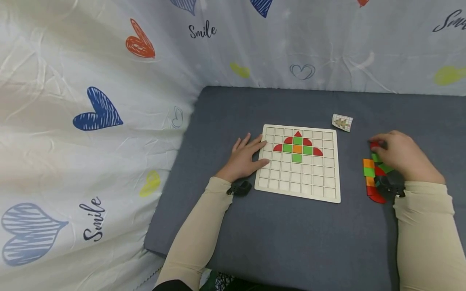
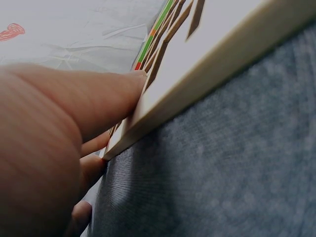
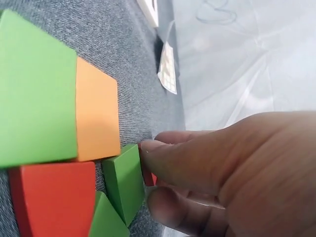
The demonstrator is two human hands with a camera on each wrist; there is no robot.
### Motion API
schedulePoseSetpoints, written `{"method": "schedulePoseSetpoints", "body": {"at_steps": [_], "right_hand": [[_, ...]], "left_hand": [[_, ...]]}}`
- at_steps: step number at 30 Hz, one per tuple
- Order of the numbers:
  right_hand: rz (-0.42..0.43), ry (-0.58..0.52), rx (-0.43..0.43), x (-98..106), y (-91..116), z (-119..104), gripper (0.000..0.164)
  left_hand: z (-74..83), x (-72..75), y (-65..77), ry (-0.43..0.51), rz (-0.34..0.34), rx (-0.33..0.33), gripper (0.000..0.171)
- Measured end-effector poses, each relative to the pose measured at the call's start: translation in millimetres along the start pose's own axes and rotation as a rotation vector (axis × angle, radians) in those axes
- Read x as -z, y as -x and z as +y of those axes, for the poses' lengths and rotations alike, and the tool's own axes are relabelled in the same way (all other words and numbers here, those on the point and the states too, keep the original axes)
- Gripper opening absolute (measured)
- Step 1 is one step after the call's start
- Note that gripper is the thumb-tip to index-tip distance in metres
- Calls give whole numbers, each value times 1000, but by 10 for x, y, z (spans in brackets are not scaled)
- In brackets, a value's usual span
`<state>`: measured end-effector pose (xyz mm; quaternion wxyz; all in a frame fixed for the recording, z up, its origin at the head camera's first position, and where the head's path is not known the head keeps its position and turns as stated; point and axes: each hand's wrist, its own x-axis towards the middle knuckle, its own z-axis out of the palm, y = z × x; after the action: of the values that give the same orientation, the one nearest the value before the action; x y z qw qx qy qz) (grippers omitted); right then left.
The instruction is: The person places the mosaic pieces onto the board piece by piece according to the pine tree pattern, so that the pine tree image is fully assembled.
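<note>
A pale wooden grid board (image 1: 316,190) lies on the grey surface. Red, green and one orange piece (image 1: 297,149) form a pattern in its upper half. My left hand (image 1: 244,158) rests at the board's left edge, thumb and fingertips touching the frame, fingers fairly straight. To the right of the board my right hand (image 1: 407,155) pinches a red block (image 1: 373,144) between thumb and fingers at the far end of a group of loose blocks. Close beside that block stands a green block (image 3: 124,181) in the right wrist view. The red block's exact shape is mostly hidden by fingers.
Other loose pieces, among them an orange block (image 1: 368,163) and a red rounded block (image 1: 376,199), lie beside and under the right wrist. A small printed card (image 1: 342,122) sits beyond the board's far right corner. A heart-printed curtain (image 1: 327,48) borders the back and left.
</note>
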<state>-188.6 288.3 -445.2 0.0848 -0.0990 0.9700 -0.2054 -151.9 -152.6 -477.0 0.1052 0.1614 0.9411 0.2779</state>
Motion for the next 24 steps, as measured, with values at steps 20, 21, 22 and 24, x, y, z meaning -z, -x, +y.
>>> {"method": "schedulePoseSetpoints", "body": {"at_steps": [20,21,22,24], "right_hand": [[41,52,-3,-101,-4,-160,26],[51,66,3,-110,-4,-175,25],[60,76,9,-119,-4,-189,25],[75,92,20,-137,-4,-216,24]], "left_hand": [[-8,4,2,5,1,-9,70],[-8,4,2,5,1,-9,70],[-7,4,3,4,1,-10,70],[-6,3,6,6,-1,-10,70]]}}
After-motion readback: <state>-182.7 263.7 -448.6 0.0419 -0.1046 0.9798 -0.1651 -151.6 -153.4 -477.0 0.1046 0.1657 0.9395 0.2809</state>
